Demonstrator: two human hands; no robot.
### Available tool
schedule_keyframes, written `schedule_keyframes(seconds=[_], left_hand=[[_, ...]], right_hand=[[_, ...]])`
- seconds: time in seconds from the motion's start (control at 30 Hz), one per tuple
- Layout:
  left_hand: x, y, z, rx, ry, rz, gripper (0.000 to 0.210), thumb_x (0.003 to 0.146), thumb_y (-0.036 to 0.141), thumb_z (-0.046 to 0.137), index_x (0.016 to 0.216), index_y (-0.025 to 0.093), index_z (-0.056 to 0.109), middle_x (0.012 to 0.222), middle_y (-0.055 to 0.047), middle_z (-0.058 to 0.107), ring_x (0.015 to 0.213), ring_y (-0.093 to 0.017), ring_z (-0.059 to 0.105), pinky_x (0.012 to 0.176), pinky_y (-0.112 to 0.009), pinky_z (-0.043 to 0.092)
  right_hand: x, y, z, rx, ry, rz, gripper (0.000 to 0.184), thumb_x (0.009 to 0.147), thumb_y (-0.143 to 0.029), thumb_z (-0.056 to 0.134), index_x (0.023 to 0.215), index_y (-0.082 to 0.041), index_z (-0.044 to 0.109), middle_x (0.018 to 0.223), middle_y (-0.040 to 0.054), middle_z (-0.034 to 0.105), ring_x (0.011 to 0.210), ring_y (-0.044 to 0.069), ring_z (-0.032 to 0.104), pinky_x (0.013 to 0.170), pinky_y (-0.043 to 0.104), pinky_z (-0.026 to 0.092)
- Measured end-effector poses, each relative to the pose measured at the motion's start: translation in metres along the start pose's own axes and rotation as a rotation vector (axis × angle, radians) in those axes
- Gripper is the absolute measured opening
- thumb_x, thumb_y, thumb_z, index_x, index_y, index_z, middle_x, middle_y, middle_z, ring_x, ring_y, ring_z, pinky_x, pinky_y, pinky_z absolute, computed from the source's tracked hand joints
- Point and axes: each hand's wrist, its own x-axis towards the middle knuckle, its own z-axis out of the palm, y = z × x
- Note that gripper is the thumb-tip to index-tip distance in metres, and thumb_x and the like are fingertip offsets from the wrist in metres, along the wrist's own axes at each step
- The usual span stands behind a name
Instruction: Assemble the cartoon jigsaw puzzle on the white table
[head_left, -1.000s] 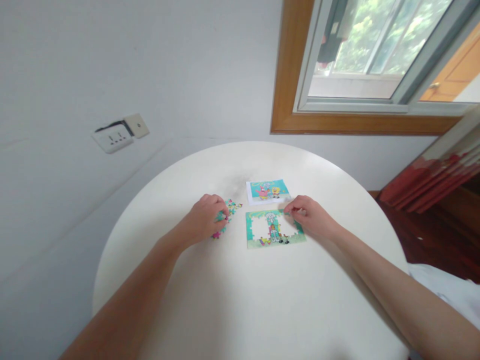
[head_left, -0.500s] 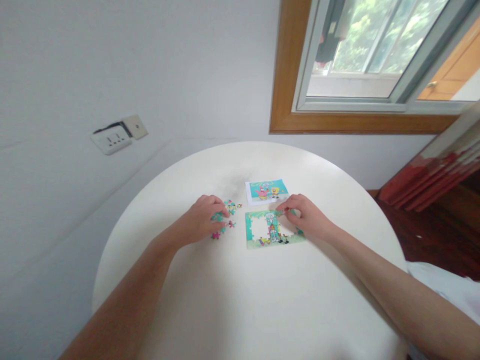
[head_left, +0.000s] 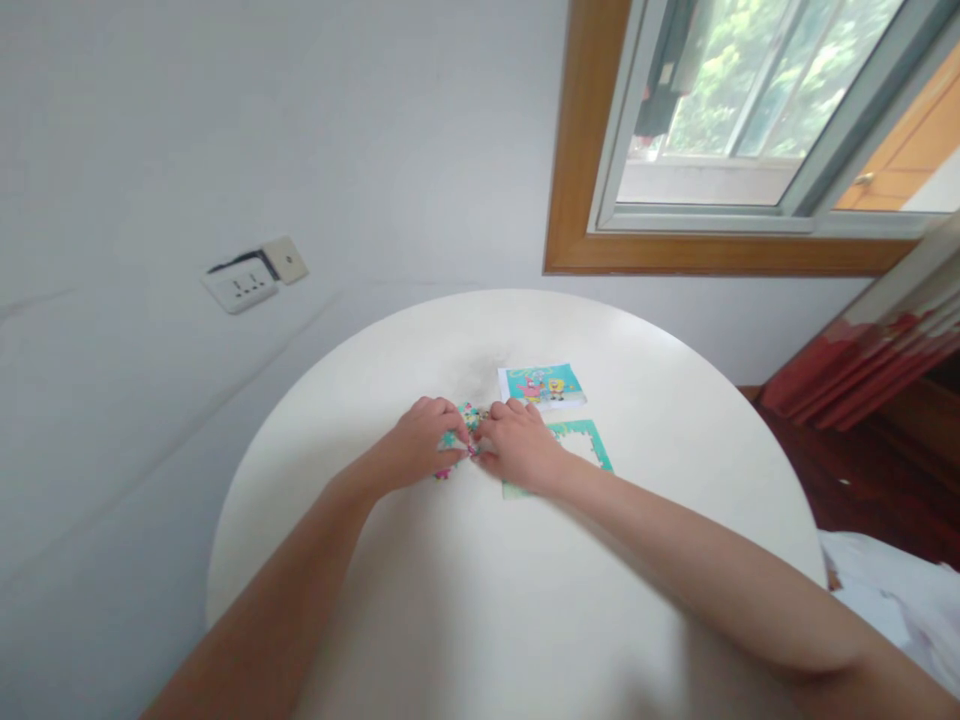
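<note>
My left hand (head_left: 426,445) rests over a small heap of loose jigsaw puzzle pieces (head_left: 448,440), partly covering it. Its thumb and index finger close around a small pink puzzle piece (head_left: 473,450). From the other side, my right hand (head_left: 516,443) meets it, fingertips pinched at the same piece, though the exact contact is too small to make out. Beneath my right hand and wrist lies the partly filled puzzle board (head_left: 600,440); its left and middle parts are hidden. Just behind it is a picture card (head_left: 566,380) with cartoon figures.
Everything lies on a round white table (head_left: 480,600). A wall with a socket (head_left: 241,283) rises behind on the left. At the right are a wood-framed window (head_left: 566,200), a red and white curtain (head_left: 847,355) and white cloth (head_left: 892,590) beside the table edge.
My right hand has moved left from the puzzle board to the loose pieces and now meets my left hand. The view has shifted slightly.
</note>
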Motion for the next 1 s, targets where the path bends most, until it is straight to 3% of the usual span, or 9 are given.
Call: schedule_keyframes(seconds=[0.4,0.63,1.0], left_hand=[[-0.001,0.003,-0.002,-0.014,-0.035,0.009,0.016,0.070,0.017,0.066,0.085,0.022,0.067,0.098,-0.003,0.061,0.099,-0.022,0.054,0.091,-0.035,0.041],[0.000,0.008,-0.006,-0.025,-0.063,-0.012,0.012,0.073,0.027,0.069,0.083,0.022,0.067,0.097,-0.003,0.062,0.098,-0.022,0.055,0.091,-0.035,0.042],[0.001,0.007,-0.007,-0.072,-0.044,-0.002,0.006,0.075,0.022,0.066,0.074,0.024,0.072,0.095,-0.003,0.062,0.100,-0.021,0.055,0.094,-0.036,0.038]], right_hand=[[0.010,0.007,0.005,0.167,-0.064,0.032,0.022,0.080,-0.020,0.056,0.098,-0.022,0.069,0.104,0.0077,0.062,0.103,0.024,0.052,0.082,0.034,0.038],[0.008,0.012,0.007,0.222,-0.031,0.003,0.021,0.079,-0.019,0.059,0.098,-0.021,0.068,0.102,0.0070,0.062,0.102,0.023,0.052,0.085,0.034,0.037],[-0.001,0.023,0.006,0.270,0.064,-0.077,0.023,0.083,-0.018,0.060,0.105,-0.021,0.065,0.101,0.0056,0.062,0.100,0.020,0.052,0.091,0.034,0.034]])
